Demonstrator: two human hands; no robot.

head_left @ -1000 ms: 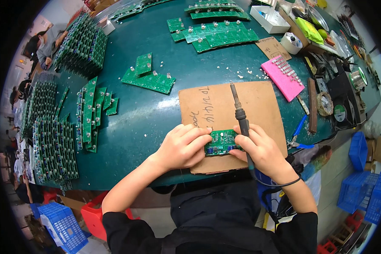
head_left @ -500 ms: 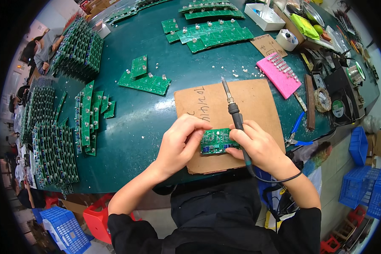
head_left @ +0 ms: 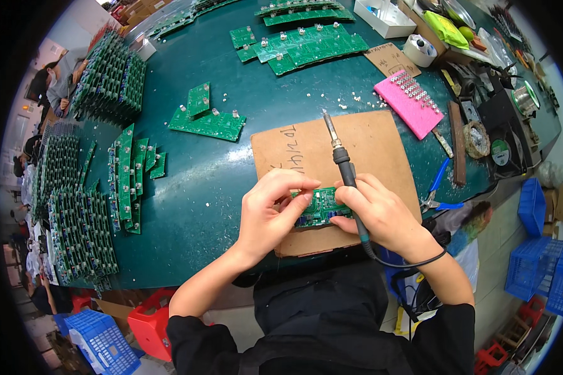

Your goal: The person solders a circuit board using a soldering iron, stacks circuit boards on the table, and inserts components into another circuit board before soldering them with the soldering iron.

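Left hand (head_left: 272,209): thumb and index drawn close over the board's upper left part; a second ago the fingers lay along its left end; any small part between the tips, cannot tell.
Green circuit board (head_left: 324,205): small, populated; lies between the hands on the brown cardboard (head_left: 372,144), toward its near edge; left part hidden by the thumb.
Right hand (head_left: 381,209): grasping the soldering iron (head_left: 342,159), thumb and fingertips also at the board's right end; this grip matches the earlier views.
Reading of change: left side seems freed for fine finger work while the right side steadies; iron tip points away, beyond the board.
Board stacks (head_left: 109,78): tall, at far left; clear of both hands.
Leaning boards (head_left: 126,178): nearer row, right of the stacks.
Loose boards (head_left: 213,125): overlapping, beyond the left hand.
White bits (head_left: 341,102): scattered past the cardboard, near the iron's tip.
Iron cable (head_left: 394,265): crosses the right wrist; could drag.
Pink foam block (head_left: 397,112): rows of small metal parts on it; right of the cardboard.
Blue-handled cutters (head_left: 449,206): just beside the cardboard's right edge.
Obstacle: right hand and iron overhang the board's right end, likely limiting access there.
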